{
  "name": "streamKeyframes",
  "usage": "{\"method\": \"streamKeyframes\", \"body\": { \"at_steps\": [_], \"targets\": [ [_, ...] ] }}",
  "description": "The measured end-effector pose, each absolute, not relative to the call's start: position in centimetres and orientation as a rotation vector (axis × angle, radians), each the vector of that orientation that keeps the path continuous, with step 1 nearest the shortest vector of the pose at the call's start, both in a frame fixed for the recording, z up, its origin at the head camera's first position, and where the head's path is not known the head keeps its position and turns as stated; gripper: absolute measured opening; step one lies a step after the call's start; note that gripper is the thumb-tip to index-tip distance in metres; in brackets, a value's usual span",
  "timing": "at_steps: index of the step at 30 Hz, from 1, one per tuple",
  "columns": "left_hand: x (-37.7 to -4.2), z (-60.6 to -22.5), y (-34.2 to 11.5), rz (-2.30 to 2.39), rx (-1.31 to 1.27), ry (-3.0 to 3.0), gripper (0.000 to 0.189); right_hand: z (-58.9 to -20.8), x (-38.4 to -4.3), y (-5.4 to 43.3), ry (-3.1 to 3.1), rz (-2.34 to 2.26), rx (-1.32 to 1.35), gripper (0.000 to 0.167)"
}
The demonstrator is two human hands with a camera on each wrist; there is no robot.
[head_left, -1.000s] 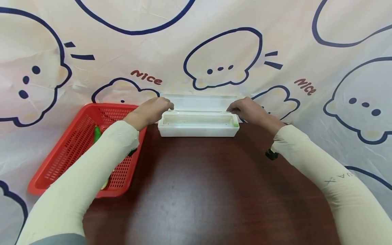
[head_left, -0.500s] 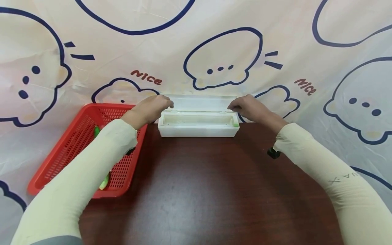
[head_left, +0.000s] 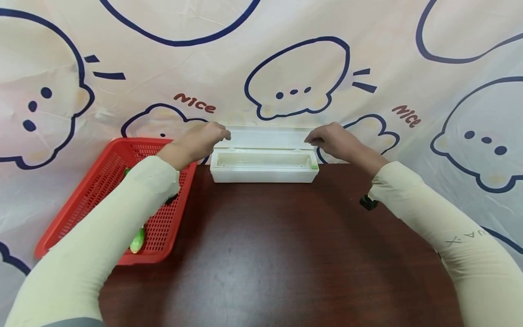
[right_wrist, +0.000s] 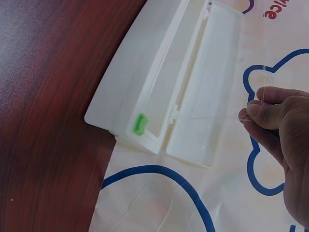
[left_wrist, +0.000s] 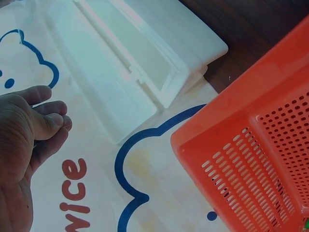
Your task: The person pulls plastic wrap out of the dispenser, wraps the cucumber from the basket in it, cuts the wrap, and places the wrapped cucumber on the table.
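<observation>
A long white dispenser box (head_left: 264, 175) stands at the table's back edge with its lid (head_left: 269, 137) tipped back. A small green piece (right_wrist: 140, 124) sits at one end of its opening. Above the box's left end, my left hand (head_left: 201, 141) has thumb and fingers pinched together. My right hand (head_left: 337, 141) does the same above the right end. In the right wrist view, its fingertips pinch the edge of a thin clear plastic film (right_wrist: 245, 116). The film is nearly invisible elsewhere, and its grip by the left hand (left_wrist: 36, 121) shows only faintly.
A red perforated basket (head_left: 166, 236) stands on the left, partly under my left forearm. Inside it lies a green vegetable with a pale end (head_left: 137, 240). The dark wooden table (head_left: 278, 245) spreads out in front, with a printed sheet (head_left: 294, 68) hanging behind.
Both hands have risen slightly and moved a little apart, away from the box's opening. The box and basket have stayed put; more of the green vegetable shows beside my left forearm.
</observation>
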State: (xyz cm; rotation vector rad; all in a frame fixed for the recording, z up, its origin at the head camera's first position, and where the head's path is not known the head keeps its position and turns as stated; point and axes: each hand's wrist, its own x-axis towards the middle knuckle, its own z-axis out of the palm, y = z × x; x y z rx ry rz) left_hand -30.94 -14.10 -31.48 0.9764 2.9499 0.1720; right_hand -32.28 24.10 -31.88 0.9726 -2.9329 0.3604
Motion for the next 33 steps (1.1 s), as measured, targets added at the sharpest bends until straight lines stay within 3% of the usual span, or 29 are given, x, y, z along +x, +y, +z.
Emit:
{"method": "streamKeyframes", "body": {
  "at_steps": [33],
  "targets": [
    [-30.2, -28.6, -14.7, 0.247, 1.244, 3.051, 0.041, -28.1, -30.5, 24.3, -2.887, 0.327, 0.935, 0.025]
  ]
}}
